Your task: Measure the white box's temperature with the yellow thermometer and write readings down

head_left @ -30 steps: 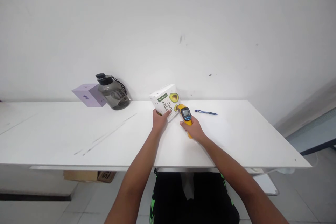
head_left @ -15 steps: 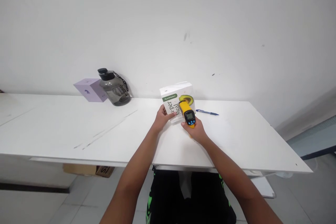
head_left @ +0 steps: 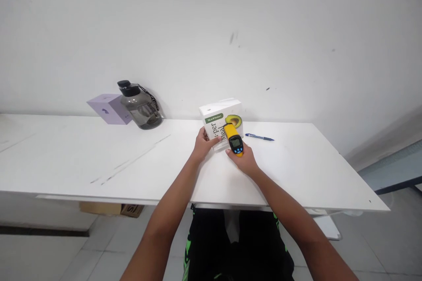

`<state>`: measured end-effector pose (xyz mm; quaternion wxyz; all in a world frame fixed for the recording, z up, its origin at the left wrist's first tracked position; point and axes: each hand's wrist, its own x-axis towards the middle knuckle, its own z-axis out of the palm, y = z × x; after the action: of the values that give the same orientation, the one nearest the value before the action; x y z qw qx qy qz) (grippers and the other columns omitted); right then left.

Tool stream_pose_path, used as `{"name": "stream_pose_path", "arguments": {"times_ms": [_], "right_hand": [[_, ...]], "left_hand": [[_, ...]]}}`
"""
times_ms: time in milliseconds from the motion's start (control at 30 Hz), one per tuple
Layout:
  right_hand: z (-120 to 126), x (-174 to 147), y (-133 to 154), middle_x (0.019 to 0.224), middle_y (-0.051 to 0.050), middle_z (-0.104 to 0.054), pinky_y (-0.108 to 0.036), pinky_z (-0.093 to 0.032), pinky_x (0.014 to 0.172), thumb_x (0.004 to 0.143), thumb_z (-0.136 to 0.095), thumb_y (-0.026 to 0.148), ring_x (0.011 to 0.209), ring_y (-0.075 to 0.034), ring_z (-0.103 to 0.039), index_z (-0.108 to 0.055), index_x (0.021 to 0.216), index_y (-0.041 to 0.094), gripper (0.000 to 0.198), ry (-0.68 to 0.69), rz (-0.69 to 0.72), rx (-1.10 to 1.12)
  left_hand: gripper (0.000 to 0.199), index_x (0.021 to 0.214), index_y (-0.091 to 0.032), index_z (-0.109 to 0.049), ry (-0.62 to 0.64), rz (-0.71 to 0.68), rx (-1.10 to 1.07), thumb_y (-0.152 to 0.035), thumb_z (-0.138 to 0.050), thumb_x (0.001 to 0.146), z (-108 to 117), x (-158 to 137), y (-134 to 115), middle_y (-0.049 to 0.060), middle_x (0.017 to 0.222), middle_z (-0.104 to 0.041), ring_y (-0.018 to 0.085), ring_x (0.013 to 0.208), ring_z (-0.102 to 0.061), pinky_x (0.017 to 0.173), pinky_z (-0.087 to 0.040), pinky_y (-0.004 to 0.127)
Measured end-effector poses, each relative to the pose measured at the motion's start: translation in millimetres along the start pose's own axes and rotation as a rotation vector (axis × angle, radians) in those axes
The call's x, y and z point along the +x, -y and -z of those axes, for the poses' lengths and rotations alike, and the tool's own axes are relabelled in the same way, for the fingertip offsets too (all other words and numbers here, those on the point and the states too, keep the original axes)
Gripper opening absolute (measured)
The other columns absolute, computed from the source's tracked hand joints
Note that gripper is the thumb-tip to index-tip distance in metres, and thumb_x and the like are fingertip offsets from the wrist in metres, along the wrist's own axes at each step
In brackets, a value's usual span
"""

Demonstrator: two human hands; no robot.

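Observation:
My left hand point(head_left: 203, 144) grips the lower left side of a white box point(head_left: 217, 106) with a green label and an avocado picture, its thumb across the printed front. The box is tilted a little. My right hand point(head_left: 244, 158) is wrapped round the handle of a yellow and black infrared thermometer point(head_left: 233, 136). Its front end points at the box and covers part of the print, and its small screen and blue buttons face me. I cannot tell whether the thermometer touches the box. A blue pen point(head_left: 259, 137) lies on the white table point(head_left: 148, 162), right of the box.
A grey clear jug point(head_left: 141, 107) with a black lid stands at the back left against the wall. Beside it is a purple box point(head_left: 108, 109). A cardboard box point(head_left: 108, 208) sits below the table, and the table's right edge runs near a grey panel.
The view has shifted slightly. The thermometer's buttons look brighter blue and its screen looks lit. Both hands keep their hold on the box and the thermometer.

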<state>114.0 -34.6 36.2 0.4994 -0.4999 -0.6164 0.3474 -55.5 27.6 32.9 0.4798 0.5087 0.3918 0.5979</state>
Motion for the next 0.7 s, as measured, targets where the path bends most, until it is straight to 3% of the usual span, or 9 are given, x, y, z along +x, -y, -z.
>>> {"name": "stream_pose_path", "arguments": {"times_ms": [233, 367, 500, 700], "right_hand": [[-0.1, 5.5, -0.2, 0.074, 0.0, -0.059, -0.03, -0.045, 0.067, 0.07, -0.063, 0.051, 0.068, -0.017, -0.052, -0.06, 0.093, 0.022, 0.037, -0.192, -0.09, -0.046], [5.1, 14.6, -9.7, 0.07, 0.001, -0.056, -0.029, -0.044, 0.064, 0.069, -0.063, 0.054, 0.066, -0.015, -0.05, -0.056, 0.082, 0.022, 0.035, -0.262, -0.18, 0.008], [9.3, 20.0, -17.4, 0.071, 0.001, -0.055, -0.027, -0.043, 0.061, 0.07, -0.062, 0.055, 0.063, -0.014, -0.049, -0.054, 0.079, 0.022, 0.035, -0.251, -0.215, 0.052], [9.3, 19.0, -16.4, 0.07, 0.002, -0.054, -0.026, -0.04, 0.06, 0.071, -0.063, 0.053, 0.063, -0.012, -0.047, -0.054, 0.077, 0.022, 0.033, -0.25, -0.194, 0.022]], "left_hand": [[0.063, 0.108, -0.02, -0.049, -0.324, -0.109, 0.199, -0.036, -0.083, 0.058, 7.6, 8.7, 15.3, 0.007, 0.107, -0.063, 0.02, 0.095, -0.063, 0.081, -0.054, 0.034], [0.067, 0.112, -0.02, -0.044, -0.504, -0.179, 0.246, -0.038, -0.082, 0.061, 15.3, 15.3, 20.5, 0.009, 0.115, -0.057, 0.019, 0.103, -0.06, 0.087, -0.052, 0.034], [0.069, 0.114, -0.018, -0.04, -0.566, -0.148, 0.17, -0.038, -0.081, 0.063, 18.6, 18.3, 19.6, 0.012, 0.12, -0.055, 0.019, 0.108, -0.059, 0.091, -0.052, 0.033], [0.068, 0.114, -0.018, -0.039, -0.55, -0.133, 0.179, -0.039, -0.081, 0.064, 18.9, 17.4, 19.1, 0.012, 0.123, -0.054, 0.019, 0.11, -0.058, 0.092, -0.051, 0.034]]}}
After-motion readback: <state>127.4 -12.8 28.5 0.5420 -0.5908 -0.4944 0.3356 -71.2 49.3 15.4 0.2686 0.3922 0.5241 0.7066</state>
